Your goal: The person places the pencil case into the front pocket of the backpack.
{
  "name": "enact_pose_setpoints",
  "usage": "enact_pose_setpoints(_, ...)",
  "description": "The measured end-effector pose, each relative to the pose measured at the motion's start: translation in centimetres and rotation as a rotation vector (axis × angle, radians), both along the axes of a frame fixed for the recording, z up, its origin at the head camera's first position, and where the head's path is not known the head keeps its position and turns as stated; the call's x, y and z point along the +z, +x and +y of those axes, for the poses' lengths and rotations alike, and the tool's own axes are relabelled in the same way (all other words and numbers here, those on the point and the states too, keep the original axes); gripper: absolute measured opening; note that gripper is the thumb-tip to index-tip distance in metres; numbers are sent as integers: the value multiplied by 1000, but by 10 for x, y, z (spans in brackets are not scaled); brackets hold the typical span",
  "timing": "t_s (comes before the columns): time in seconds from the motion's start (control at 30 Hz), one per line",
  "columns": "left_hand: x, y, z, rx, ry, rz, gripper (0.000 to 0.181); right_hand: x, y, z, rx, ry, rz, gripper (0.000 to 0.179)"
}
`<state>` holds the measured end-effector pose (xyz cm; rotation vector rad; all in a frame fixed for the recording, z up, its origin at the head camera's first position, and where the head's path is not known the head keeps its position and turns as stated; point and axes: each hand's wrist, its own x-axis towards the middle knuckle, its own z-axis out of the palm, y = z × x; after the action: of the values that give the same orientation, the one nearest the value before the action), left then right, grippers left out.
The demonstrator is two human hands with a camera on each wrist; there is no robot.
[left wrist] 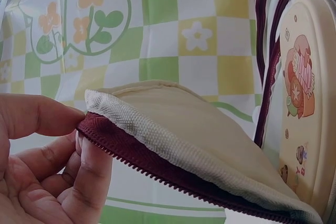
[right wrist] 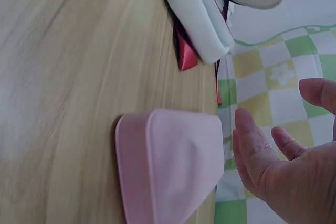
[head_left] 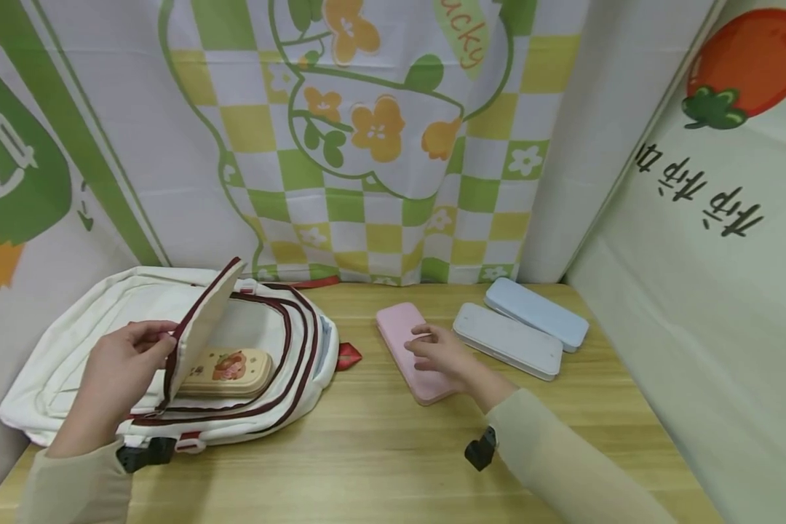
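A white backpack (head_left: 92, 320) with dark red zippers lies on the left of the table. Thumb and fingers of my left hand (head_left: 121, 364) pinch the zippered edge of its pocket flap (left wrist: 173, 145) and hold it raised. Inside the pocket sits a cream pencil case (head_left: 239, 367) with a cartoon print, its near-left part hidden by the flap. Over a pink pencil case (head_left: 399, 342) on the table hovers my right hand (head_left: 442, 353), fingers loosely bent, with a gap between hand and case in the right wrist view.
Right of the pink case lie a white pencil case (head_left: 507, 338) and a light blue pencil case (head_left: 537, 309), side by side. A red tab (head_left: 348, 356) sticks out from the backpack's side. Printed curtains (head_left: 393, 218) hang behind the wooden table (head_left: 340, 466).
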<state>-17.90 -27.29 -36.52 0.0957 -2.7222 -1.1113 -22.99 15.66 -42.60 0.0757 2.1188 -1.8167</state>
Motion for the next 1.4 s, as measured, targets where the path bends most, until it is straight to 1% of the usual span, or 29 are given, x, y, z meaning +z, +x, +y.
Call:
enact_pose_setpoints(0.2, 0, 0, 0, -12, -1, -8, 34, 0, 2, 14, -21, 24, -14, 54)
enact_pose_setpoints(0.33, -1, 0, 0, -2, -18, 4, 33, 0, 3, 22, -29, 34, -6, 56)
enact_pose_setpoints(0.4, -1, 0, 1, 2, -23, 10, 33, 0, 4, 26, -40, 61, 5, 56)
enact_pose_setpoints(0.5, -1, 0, 1, 1, -24, 11, 33, -3, 5, 32, -65, 141, 31, 53)
enact_pose_setpoints(0.6, -1, 0, 1, -3, -22, 12, 32, -9, 6, 37, -92, 257, 60, 50)
enact_pose_setpoints(0.73, 0, 0, 1, -6, -25, 11, 32, -18, 7, 42, -149, 387, 89, 47)
enact_pose_setpoints(0.87, -1, -1, 1, -8, -25, 2, 32, -27, 8, 46, -188, 446, 77, 48)
enact_pose_setpoints(1.0, 0, -1, 1, -7, -22, -1, 33, -38, 8, 49, -196, 465, 67, 55)
enact_pose_setpoints(1.13, 0, -1, 2, -12, -21, -1, 32, -46, 9, 46, -197, 467, 83, 62)
enact_pose_setpoints(1.2, 0, -1, 2, -11, -18, -2, 32, -49, 9, 45, -185, 460, 77, 69)
enact_pose_setpoints(1.4, -1, 0, 1, -3, -19, 9, 32, -56, 10, 43, -101, 546, 103, 89)
